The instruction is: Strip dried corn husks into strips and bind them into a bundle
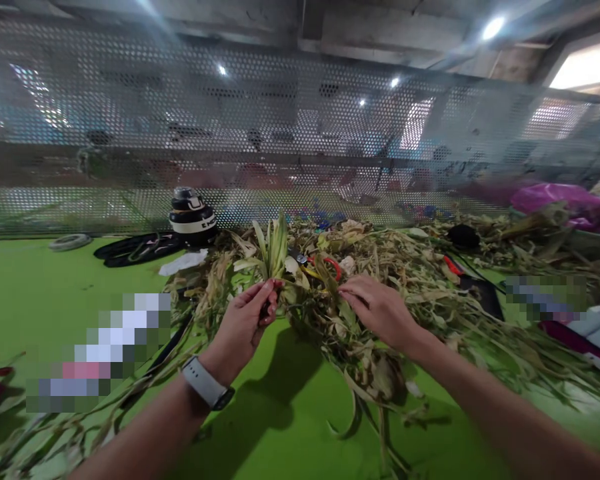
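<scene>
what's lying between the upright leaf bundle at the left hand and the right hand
A tool with red and yellow handles among dry leaves, seen in the head view.

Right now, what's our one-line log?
left hand: holding pale-green leaf bundle | right hand: at dried leaf pile | table: green

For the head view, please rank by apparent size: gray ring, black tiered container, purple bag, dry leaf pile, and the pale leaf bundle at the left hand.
1. Dry leaf pile
2. Purple bag
3. Black tiered container and pale leaf bundle: too alike to rank
4. Gray ring
</scene>
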Available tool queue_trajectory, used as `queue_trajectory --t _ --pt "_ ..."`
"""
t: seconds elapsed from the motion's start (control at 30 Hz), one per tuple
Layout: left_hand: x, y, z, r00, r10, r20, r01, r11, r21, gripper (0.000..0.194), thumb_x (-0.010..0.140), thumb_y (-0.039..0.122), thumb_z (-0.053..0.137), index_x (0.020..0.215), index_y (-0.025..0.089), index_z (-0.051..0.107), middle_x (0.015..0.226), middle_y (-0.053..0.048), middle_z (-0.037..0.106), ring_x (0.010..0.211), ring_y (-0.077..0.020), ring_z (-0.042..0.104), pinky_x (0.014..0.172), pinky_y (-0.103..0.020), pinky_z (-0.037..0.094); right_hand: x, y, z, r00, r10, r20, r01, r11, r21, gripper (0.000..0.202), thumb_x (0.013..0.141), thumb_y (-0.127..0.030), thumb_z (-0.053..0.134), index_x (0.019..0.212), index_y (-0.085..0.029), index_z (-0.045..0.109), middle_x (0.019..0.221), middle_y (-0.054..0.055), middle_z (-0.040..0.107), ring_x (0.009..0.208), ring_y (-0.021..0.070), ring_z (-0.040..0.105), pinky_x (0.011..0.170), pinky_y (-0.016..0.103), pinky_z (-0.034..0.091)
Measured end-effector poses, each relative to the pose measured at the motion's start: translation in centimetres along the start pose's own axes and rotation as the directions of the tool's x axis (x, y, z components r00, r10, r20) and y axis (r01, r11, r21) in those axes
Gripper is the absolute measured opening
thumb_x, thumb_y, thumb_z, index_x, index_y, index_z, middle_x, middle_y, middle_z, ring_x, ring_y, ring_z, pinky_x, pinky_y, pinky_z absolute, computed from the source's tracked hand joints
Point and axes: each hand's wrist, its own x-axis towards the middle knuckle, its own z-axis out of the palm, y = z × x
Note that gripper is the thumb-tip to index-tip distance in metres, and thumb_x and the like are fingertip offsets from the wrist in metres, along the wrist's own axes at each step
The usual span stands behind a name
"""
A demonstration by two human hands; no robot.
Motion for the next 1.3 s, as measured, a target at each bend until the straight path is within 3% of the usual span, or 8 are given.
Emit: queue_trajectory --t 0.1,0.3,0.47,0.67,0.73,0.83,1.03,1.3 --pt "0.0 0.4 0.0 0.999 0.037 -0.009 -0.037 0.999 0.002 0.021 0.064 0.025 0.072 0.079 0.011 0.066 0.055 0.005 0.05 0.042 -0.0011 0.04 0.036 -0.009 0.03 0.7 -1.6 0.3 0.994 -0.108 0.021 0.11 0.988 -0.108 0.024 0.09 -0.027 0.043 0.094 -0.017 0.064 0.091 0.009 0.062 0.086 0.0181 0.054 0.076 0.03 0.039" --pt "0.6 1.6 -0.7 0.988 0.15 -0.032 -0.152 0.986 -0.062 0.021 0.064 0.023 0.072 0.08 0.01 0.065 0.056 0.005 0.05 0.045 -0.0015 0.04 0.036 -0.009 0.029 4.3 -4.0 4.1 0.914 -0.255 0.317 0.354 0.881 -0.313 0.016 0.084 -0.025 0.053 0.088 -0.015 0.064 0.089 0.008 0.06 0.087 0.0208 0.049 0.076 0.034 0.034" --pt "1.0 2.3 -1.2 0.982 0.185 -0.043 -0.187 0.98 -0.069 0.019 0.064 0.021 0.072 0.078 0.011 0.065 0.056 0.005 0.05 0.046 -0.0016 0.042 0.037 -0.008 0.031 6.2 -4.4 7.0 0.914 -0.107 0.391 0.24 0.921 -0.308 0.013 0.08 -0.013 0.051 0.082 -0.009 0.064 0.091 0.015 0.06 0.095 0.0267 0.048 0.08 0.039 0.033" --pt "1.1 2.6 -1.1 0.991 0.128 -0.037 -0.125 0.989 0.074 0.019 0.065 0.025 0.072 0.076 0.011 0.066 0.063 0.002 0.057 0.045 -0.0019 0.046 0.037 -0.009 0.034 7.7 -4.2 3.7 0.889 -0.068 0.453 0.128 0.986 -0.104 0.01 0.084 -0.022 0.052 0.081 -0.014 0.058 0.079 0.005 0.063 0.074 0.0144 0.057 0.066 0.025 0.042" --pt "1.1 2.6 -1.0 0.991 0.128 -0.037 -0.124 0.988 0.097 0.02 0.064 0.027 0.072 0.075 0.011 0.066 0.064 0.002 0.059 0.045 -0.0017 0.047 0.039 -0.01 0.036 7.9 -4.2 2.9 0.865 -0.004 0.502 -0.056 0.993 0.104 0.014 0.087 -0.025 0.046 0.08 -0.014 0.052 0.069 0.001 0.061 0.059 0.0103 0.057 0.056 0.022 0.043" --pt "1.2 2.3 -1.1 0.995 0.098 0.0 -0.098 0.986 0.133 0.021 0.064 0.028 0.073 0.075 0.011 0.066 0.064 0.002 0.061 0.043 -0.0012 0.047 0.039 -0.01 0.036 7.8 -4.2 2.4 0.833 0.105 0.543 -0.349 0.861 0.369 0.015 0.087 -0.024 0.046 0.074 -0.017 0.045 0.058 -0.003 0.055 0.048 0.0085 0.054 0.048 0.02 0.043" --pt "0.9 1.9 -0.9 0.992 0.03 0.126 -0.06 0.969 0.241 0.021 0.067 0.03 0.071 0.078 0.012 0.067 0.074 -0.002 0.069 0.042 -0.0013 0.047 0.044 -0.013 0.038 6.9 -4.7 0.3 0.898 0.041 0.437 -0.246 0.872 0.424 0.011 0.083 -0.027 0.053 0.081 -0.016 0.051 0.062 -0.002 0.056 0.048 0.0077 0.05 0.044 0.019 0.041" --pt "-0.3 0.8 0.1 0.948 -0.094 0.304 -0.004 0.952 0.306 0.025 0.069 0.036 0.069 0.08 0.014 0.065 0.067 -0.001 0.065 0.048 -0.0054 0.051 0.048 -0.018 0.039 7.0 -4.9 -1.1 0.905 0.038 0.424 -0.286 0.793 0.539 0.015 0.08 -0.03 0.056 0.08 -0.015 0.053 0.068 0.0 0.057 0.053 0.0095 0.053 0.052 0.025 0.047"
